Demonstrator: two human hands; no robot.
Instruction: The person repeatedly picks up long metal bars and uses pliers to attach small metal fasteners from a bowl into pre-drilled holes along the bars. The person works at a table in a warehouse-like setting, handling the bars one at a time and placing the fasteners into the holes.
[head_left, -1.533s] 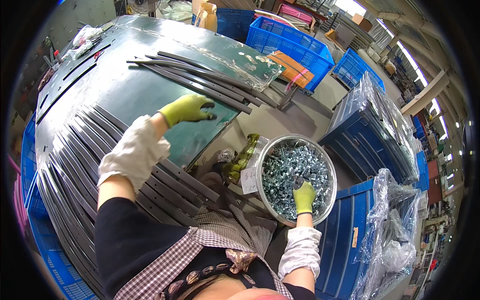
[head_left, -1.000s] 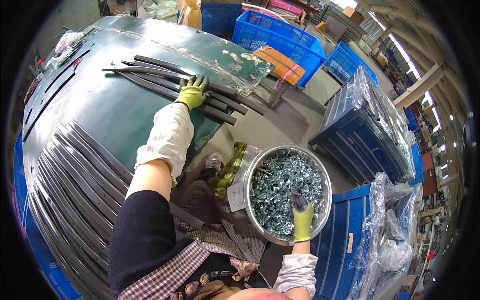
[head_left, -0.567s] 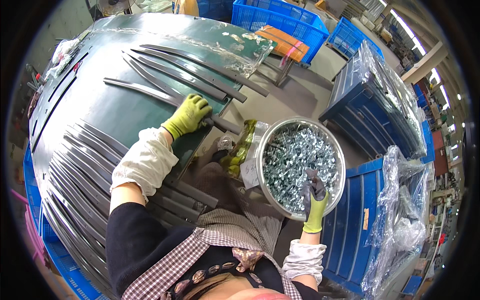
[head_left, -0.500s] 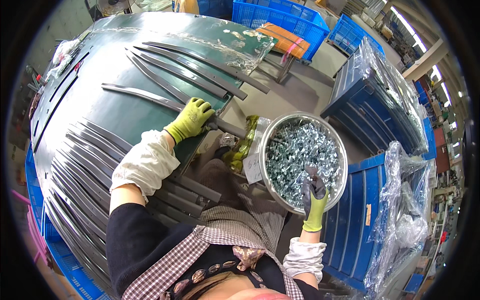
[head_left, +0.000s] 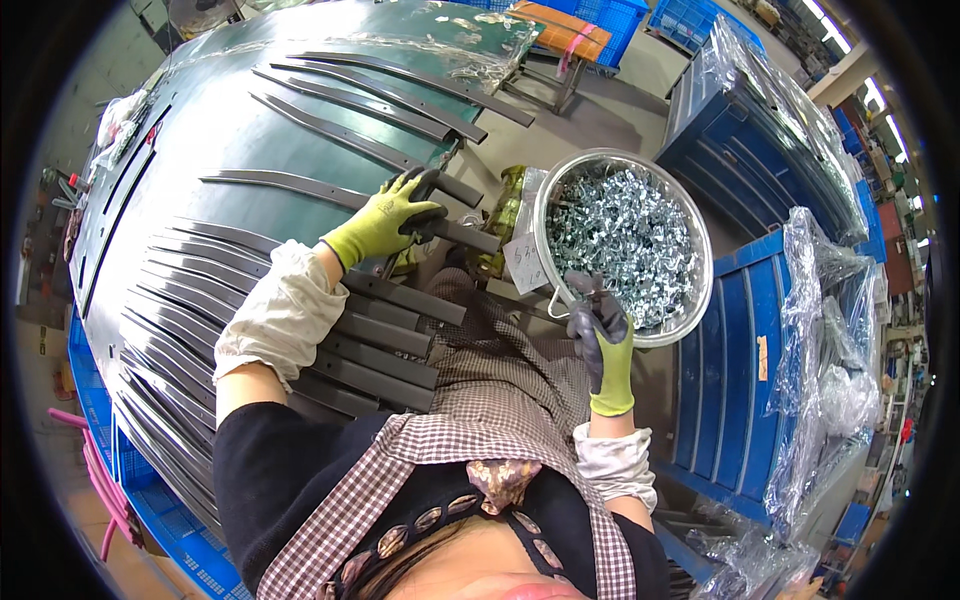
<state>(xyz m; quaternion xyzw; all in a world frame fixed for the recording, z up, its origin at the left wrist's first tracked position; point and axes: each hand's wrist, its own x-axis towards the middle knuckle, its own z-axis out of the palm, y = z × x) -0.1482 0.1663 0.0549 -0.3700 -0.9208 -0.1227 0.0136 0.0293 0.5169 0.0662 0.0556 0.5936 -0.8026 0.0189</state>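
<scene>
My left hand (head_left: 392, 218), in a yellow-green glove with dark fingers, is closed around a long dark strip (head_left: 285, 188) on the green table. The strip's near end projects past the table edge; the hand hides its middle. My right hand (head_left: 607, 345), gloved alike, is at the near rim of a round metal basin (head_left: 704, 262). Its fingers are curled together, and whatever they hold is hidden. Many small shiny metal clips (head_left: 630, 235) fill the basin.
Several more dark strips (head_left: 375, 98) lie beyond my left hand, with a dense row of strips (head_left: 200, 310) nearer me. Blue metal bins (head_left: 730, 370) with plastic wrap stand at the right. An orange-topped stool (head_left: 560, 35) and blue crates (head_left: 690, 22) are behind.
My right hand has drawn back from among the clips to the basin's near rim. My left hand and its strip have shifted toward the nearer row. The view has also shifted.
</scene>
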